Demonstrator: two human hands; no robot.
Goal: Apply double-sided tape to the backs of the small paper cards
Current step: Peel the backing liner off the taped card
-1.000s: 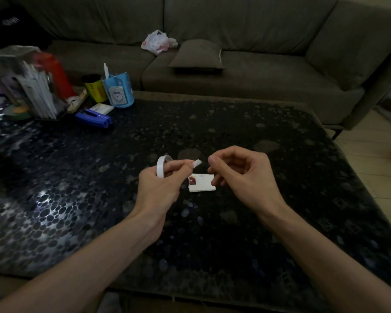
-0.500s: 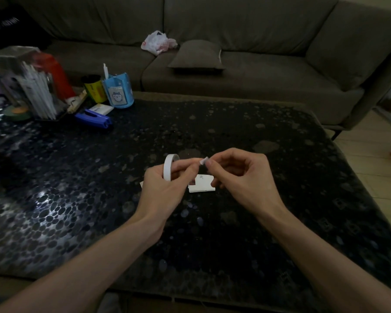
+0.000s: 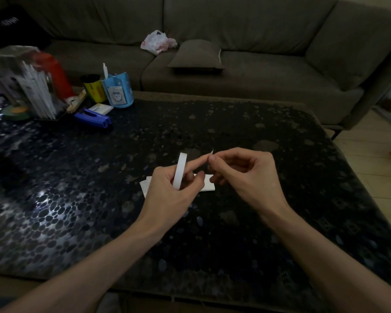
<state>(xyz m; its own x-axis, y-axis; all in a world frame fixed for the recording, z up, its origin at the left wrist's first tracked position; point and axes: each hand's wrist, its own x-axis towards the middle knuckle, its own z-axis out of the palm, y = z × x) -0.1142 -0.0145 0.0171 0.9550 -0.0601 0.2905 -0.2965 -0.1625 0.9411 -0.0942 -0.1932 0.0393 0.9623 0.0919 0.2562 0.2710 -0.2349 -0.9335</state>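
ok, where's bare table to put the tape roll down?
Bare table on the sofa side, from the stapler to the right edge. Also right of the right hand. Crowded: far-left corner around the blue cup; cards lie beneath the left hand holding the tape roll.

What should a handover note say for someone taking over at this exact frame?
Hands: the left hand grips the tape roll. The right hand pinches the tape end just off the roll.
Cards: one white card lies on the table beneath the hands. A second card peeks out beside the left hand.
Done: the tape end is lifted free. No strip is on a card yet, as far as can be seen.
Left: pull out a strip, tear it off, press it on a card's back, then do the other card.
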